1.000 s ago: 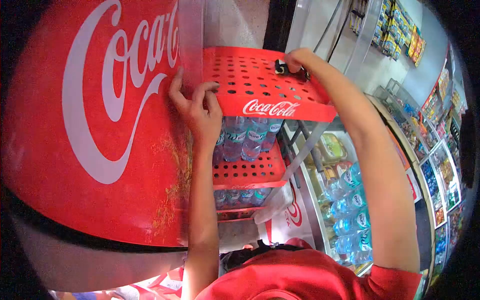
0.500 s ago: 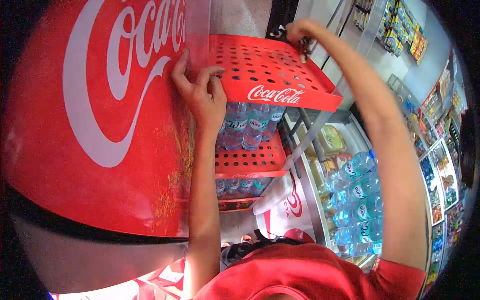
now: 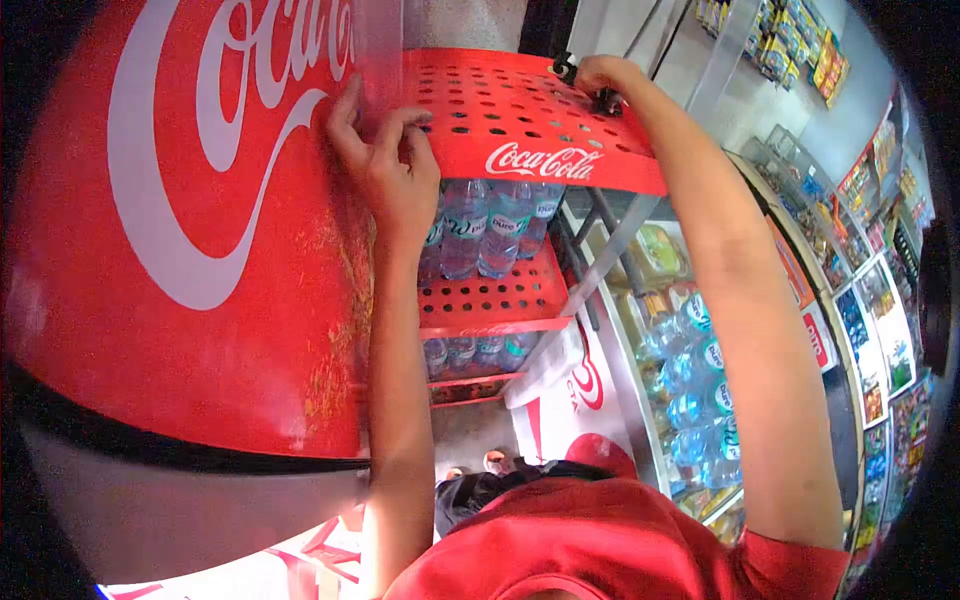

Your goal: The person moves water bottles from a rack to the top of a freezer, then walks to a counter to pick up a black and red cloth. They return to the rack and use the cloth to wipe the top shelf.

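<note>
My left hand (image 3: 392,165) is raised with its fingers spread and bent, between the red Coca-Cola cooler (image 3: 290,270) and the near left corner of a red perforated rack shelf (image 3: 470,90). It holds nothing, and its fingertips overlap the cooler's edge in this view. At the far right of the same shelf, my right hand (image 3: 608,78) is closed on a small black object (image 3: 606,102) that sticks out on both sides of the fingers. What kind of object it is, I cannot tell. The shelf's front lip carries a white Coca-Cola logo.
Water bottles (image 3: 500,228) stand on the lower red shelf (image 3: 490,300), and several more sit below it. To the right, a glass-topped case (image 3: 650,440) has packs of water bottles (image 3: 700,400) on it. Snack packets (image 3: 790,45) hang on the wall at the upper right.
The whole view has shifted, so the shelf and cooler appear slightly higher and further left. My right hand stays at the shelf's far right with the black object; my left hand keeps its spread pose.
</note>
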A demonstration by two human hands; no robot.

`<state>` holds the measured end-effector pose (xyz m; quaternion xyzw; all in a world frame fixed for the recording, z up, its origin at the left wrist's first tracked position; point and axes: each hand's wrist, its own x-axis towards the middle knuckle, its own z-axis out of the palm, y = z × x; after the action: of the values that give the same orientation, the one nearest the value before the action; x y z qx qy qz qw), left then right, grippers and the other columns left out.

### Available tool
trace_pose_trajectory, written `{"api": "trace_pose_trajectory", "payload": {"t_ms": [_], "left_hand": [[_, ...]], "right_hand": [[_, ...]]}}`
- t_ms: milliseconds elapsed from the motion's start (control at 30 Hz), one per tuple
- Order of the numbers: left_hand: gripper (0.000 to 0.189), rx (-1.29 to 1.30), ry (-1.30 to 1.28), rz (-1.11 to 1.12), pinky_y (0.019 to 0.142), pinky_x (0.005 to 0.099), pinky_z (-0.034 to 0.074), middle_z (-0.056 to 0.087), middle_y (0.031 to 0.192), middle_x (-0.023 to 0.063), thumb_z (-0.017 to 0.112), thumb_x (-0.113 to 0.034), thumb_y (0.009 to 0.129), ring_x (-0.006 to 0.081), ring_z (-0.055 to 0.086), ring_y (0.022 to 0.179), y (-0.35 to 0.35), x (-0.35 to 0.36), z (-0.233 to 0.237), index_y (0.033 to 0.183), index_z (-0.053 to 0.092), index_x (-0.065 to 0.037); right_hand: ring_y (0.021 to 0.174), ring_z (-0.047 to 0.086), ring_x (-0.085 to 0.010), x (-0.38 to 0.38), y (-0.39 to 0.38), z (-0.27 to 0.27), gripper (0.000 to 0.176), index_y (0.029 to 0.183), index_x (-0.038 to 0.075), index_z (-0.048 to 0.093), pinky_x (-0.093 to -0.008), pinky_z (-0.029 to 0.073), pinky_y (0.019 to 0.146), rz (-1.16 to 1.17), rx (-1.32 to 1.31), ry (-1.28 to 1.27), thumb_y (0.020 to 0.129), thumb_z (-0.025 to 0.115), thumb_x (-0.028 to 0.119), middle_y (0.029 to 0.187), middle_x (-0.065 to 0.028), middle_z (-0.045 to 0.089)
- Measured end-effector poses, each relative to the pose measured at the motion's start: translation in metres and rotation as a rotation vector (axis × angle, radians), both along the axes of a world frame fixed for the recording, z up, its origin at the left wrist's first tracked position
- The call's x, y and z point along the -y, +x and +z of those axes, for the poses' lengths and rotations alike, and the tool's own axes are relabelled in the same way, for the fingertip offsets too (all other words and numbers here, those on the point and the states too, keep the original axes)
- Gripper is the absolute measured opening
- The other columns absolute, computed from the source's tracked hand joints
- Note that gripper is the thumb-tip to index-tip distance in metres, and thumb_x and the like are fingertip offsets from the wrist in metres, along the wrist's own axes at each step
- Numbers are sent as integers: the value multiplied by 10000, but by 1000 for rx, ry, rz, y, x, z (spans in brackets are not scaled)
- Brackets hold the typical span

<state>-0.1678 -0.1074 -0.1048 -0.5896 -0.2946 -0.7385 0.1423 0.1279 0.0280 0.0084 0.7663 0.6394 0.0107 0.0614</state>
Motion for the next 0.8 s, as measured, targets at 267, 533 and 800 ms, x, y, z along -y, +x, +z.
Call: {"api": "trace_pose_trajectory", "payload": {"t_ms": [267,533,800], "left_hand": [[150,-5,9,22,1000,434,314,393,1274,202,573,36,715,365,398,1185,-3,-1,1,804,631,-70],[158,12,21,37,997,439,317,402,1263,205,575,37,724,366,398,1187,0,1,1,820,624,-77],[167,-5,-6,50,992,431,329,390,1263,215,567,46,724,365,398,1186,1,2,1,821,630,-75]], "right_hand": [[677,650,-274,90,-25,6,292,861,-63,645,-401,493,579,130,139,34,696,531,151,837,-217,655],[413,409,-139,137,-48,57,108,584,84,582,-310,307,389,62,-27,-258,645,556,170,515,-25,489],[665,575,-240,106,-40,31,287,838,-54,611,-377,456,580,141,229,-211,689,502,167,766,-134,631]]}}
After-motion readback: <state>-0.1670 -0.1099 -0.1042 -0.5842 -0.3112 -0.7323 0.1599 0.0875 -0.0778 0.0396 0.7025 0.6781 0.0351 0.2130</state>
